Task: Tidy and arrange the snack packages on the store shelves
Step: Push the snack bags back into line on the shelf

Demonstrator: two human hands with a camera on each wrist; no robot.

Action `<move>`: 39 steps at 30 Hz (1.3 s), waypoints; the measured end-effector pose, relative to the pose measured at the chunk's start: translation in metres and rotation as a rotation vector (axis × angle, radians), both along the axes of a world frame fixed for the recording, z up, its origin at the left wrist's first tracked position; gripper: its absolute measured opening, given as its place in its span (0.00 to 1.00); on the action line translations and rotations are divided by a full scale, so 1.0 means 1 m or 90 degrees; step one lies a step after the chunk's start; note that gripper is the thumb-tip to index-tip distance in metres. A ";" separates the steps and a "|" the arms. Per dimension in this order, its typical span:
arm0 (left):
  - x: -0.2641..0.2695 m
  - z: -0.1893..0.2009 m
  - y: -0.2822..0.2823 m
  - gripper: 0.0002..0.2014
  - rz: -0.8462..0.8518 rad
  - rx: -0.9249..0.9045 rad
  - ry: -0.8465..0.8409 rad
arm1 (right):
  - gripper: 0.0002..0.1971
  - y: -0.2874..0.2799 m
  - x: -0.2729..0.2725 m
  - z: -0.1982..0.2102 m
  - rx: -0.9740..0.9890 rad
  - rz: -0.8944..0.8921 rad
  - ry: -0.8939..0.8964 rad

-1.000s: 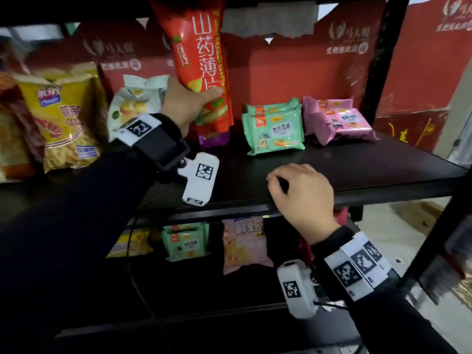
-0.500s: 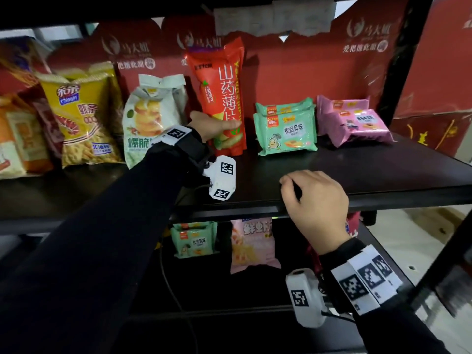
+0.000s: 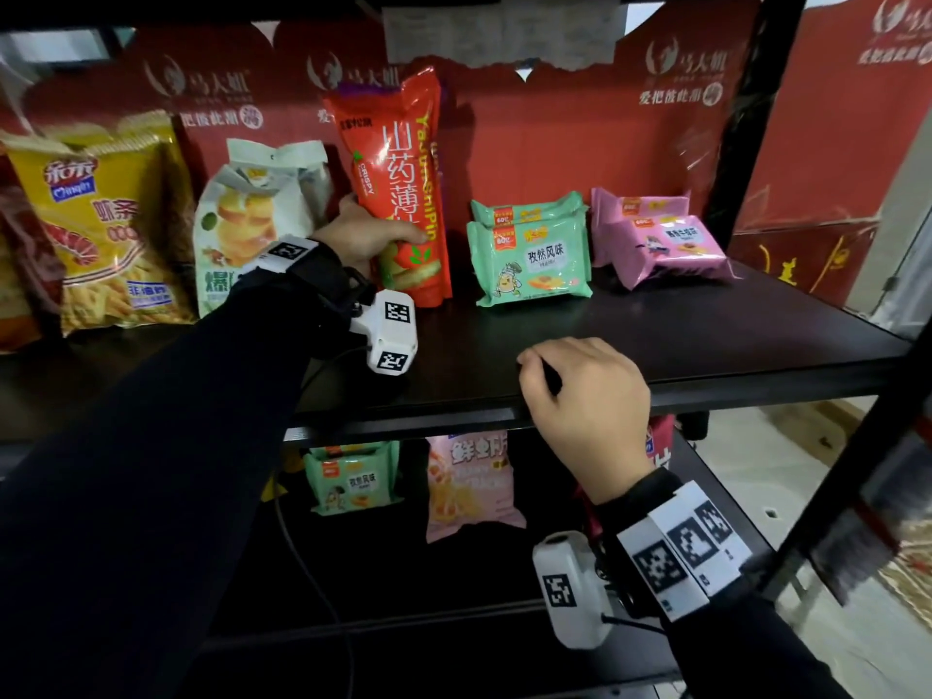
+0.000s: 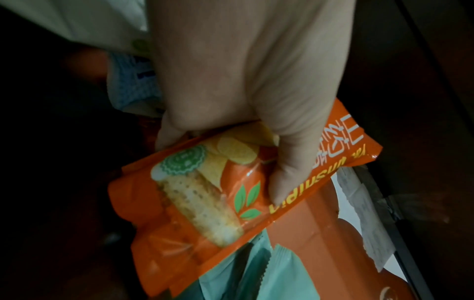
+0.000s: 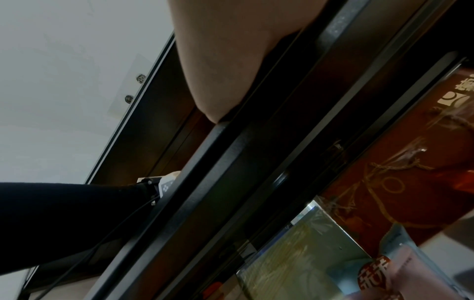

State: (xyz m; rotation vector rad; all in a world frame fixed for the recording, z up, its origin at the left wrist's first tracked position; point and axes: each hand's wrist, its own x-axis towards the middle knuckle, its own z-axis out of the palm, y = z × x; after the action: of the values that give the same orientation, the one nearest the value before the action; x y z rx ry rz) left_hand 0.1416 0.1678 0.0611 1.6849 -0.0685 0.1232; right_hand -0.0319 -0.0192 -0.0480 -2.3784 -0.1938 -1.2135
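A tall orange-red snack bag (image 3: 398,194) stands upright on the black upper shelf (image 3: 706,345), between a white-green chip bag (image 3: 252,219) and two stacked green packets (image 3: 529,254). My left hand (image 3: 363,237) grips its lower part, thumb across the front. In the left wrist view the thumb of the left hand (image 4: 243,81) presses on the orange bag (image 4: 205,203). My right hand (image 3: 585,391) rests as a loose fist on the shelf's front edge and holds no package. In the right wrist view only the heel of the right hand (image 5: 225,60) shows, against the shelf lip (image 5: 231,162).
A yellow shrimp-stick bag (image 3: 106,229) stands at the left and pink packets (image 3: 660,244) lie at the right. Bare shelf surface runs along the front. On the lower shelf stand a green packet (image 3: 353,481) and a pink bag (image 3: 469,486). A black upright post (image 3: 746,118) bounds the right side.
My left hand has brought the orange bag down from up high and set it upright on the shelf. The right hand has stayed on the shelf edge.
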 end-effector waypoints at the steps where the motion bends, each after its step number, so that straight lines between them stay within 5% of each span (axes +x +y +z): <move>1: 0.001 0.001 0.001 0.46 0.004 0.007 -0.003 | 0.13 0.000 0.000 0.000 0.003 -0.003 0.000; 28: -0.005 0.002 0.003 0.64 0.001 0.123 -0.052 | 0.17 0.003 -0.001 -0.002 0.002 -0.028 -0.017; 39: -0.024 0.000 0.005 0.52 0.022 0.129 -0.022 | 0.15 0.005 -0.002 -0.002 0.003 -0.049 -0.010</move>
State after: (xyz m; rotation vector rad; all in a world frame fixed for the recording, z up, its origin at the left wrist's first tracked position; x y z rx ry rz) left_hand 0.1176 0.1724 0.0611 1.8865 -0.0798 0.1768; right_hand -0.0344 -0.0138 -0.0502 -2.3927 -0.1041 -1.2663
